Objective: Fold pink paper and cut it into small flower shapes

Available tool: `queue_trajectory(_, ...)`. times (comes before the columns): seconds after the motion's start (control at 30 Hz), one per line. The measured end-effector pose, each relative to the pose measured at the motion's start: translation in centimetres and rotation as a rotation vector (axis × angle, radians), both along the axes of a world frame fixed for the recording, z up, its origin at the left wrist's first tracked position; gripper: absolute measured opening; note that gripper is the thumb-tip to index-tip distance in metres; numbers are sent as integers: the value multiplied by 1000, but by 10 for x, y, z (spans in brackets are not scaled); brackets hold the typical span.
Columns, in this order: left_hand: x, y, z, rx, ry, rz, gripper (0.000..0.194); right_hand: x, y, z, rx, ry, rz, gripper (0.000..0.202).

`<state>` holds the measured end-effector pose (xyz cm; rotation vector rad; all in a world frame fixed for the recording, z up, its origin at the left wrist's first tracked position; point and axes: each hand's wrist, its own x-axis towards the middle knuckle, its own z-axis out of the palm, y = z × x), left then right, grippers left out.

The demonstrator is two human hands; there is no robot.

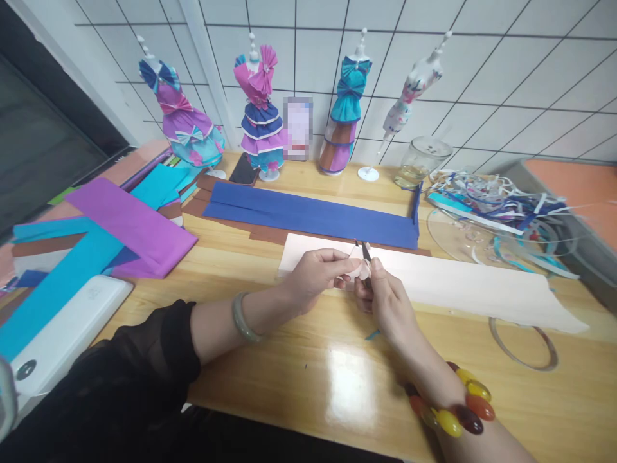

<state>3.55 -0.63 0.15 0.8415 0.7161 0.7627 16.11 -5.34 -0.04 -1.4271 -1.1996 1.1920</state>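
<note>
My left hand [321, 273] pinches a small pale pink piece of crepe paper [357, 265] between thumb and fingers. My right hand [388, 296] is closed around small dark-bladed scissors [366, 252], their points upward at the pink piece; the handles are hidden in my fingers. Both hands meet over the table, just at the near edge of a long pale pink paper strip [463, 280]. Beyond it lies a folded dark blue paper strip [308, 212] on brown paper [265, 233].
Several dress-form figurines, including one in teal [351, 90] and one bare floral form [414, 90], stand along the tiled wall. Left are purple paper [139, 225] and a white power bank [81, 328]. Right are paper scraps [501, 199], a glass jar [424, 157] and a ring of tape [554, 354].
</note>
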Motion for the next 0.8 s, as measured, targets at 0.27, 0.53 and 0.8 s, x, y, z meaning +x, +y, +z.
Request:
queue_trajectory(0.27, 0, -1, -2, -31, -30, -9, 26, 0, -1, -2, 7, 11, 0, 51)
queue_trajectory(0.53, 0, -1, -3, -30, -31, -20, 26, -1, 0, 0, 21, 58, 13, 50)
queue_trajectory(0.8, 2, -2, -3, 32, -5, -15, 29, -1, 0, -2, 24, 76, -5, 50)
